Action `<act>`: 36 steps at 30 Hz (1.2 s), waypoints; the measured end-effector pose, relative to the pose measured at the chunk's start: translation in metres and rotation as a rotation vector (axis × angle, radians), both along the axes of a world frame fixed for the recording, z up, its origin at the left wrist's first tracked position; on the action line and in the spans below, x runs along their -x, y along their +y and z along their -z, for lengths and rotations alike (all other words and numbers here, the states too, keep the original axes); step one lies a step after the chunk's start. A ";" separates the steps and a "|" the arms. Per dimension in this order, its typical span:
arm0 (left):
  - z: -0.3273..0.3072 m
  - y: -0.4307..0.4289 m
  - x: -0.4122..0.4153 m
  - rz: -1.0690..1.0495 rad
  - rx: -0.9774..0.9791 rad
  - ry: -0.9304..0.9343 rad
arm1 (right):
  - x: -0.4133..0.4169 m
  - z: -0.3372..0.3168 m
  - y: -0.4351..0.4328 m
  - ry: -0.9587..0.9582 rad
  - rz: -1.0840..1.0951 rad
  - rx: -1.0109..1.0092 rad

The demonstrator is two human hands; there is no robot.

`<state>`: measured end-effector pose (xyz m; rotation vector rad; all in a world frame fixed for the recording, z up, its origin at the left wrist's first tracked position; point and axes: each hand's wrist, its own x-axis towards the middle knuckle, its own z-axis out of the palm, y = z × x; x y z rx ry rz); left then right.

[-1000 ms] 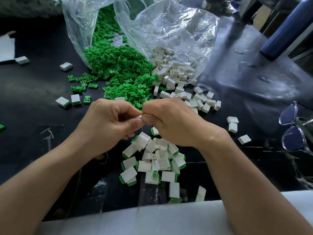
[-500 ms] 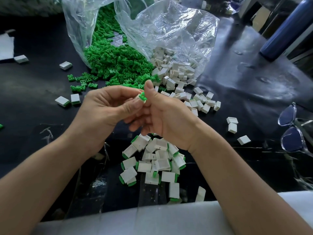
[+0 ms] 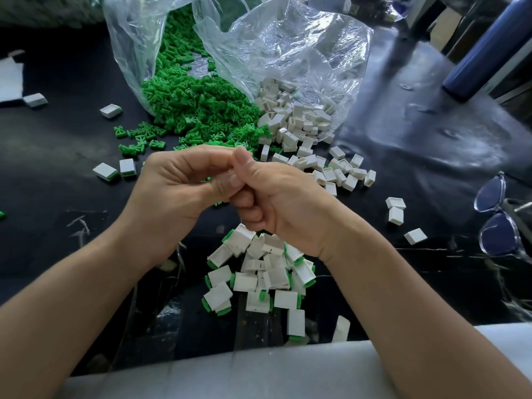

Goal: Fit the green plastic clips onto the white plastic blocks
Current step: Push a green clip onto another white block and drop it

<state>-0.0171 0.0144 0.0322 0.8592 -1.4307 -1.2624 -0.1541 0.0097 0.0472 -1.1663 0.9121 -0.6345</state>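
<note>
- A pale padded strip (image 3: 259,370) runs along the nearest edge of the table (image 3: 57,145); both forearms cross over it, probably as a soft rest for the arms.
- Just beyond it lies the finished pile (image 3: 259,277): white blocks with green showing at one edge, heaped right under the hands; judging by that spot, a done piece only has to be dropped.
- Above the pile the left hand (image 3: 178,194) and the right hand (image 3: 279,205) meet, touching at the fingertips; each grip is narrow, fingers curled in and thumbs pressed toward each other; what sits inside the grip is hidden by the fingers, so I cannot tell whether a clip and block are held there, though the pose suits pressing one into the other.
- Past the hands the loose green clips (image 3: 195,110) spill toward the left hand, and the empty white blocks (image 3: 299,125) spread toward the right hand; the two heaps touch in the middle, so each part lies near the hand likely to fetch it.
- Both heaps pour out of a clear plastic bag (image 3: 288,53) lying open on its side, mouth toward the person, which keeps the stock from scattering.
- A few stray blocks (image 3: 110,110) lie well apart at the left; clear-framed glasses (image 3: 498,220) sit at the right edge; a blue bottle (image 3: 483,53) stands far right, clear of the work.
</note>
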 end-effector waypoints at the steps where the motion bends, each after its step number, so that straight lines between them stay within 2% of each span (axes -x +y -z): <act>1: 0.001 0.000 0.001 -0.003 -0.011 0.022 | 0.000 -0.001 0.000 0.000 0.001 0.000; 7: 0.003 -0.002 -0.002 0.000 -0.117 0.086 | 0.003 0.002 -0.004 -0.029 0.020 -0.037; 16: 0.000 -0.003 -0.003 0.033 -0.214 0.117 | 0.008 0.006 -0.005 0.029 0.003 0.011; 22: -0.002 -0.001 -0.001 0.043 -0.225 0.134 | 0.007 0.007 -0.003 0.159 -0.007 0.120; 36: 0.000 -0.001 0.002 -0.008 -0.282 0.180 | -0.002 0.007 -0.001 0.304 0.081 0.211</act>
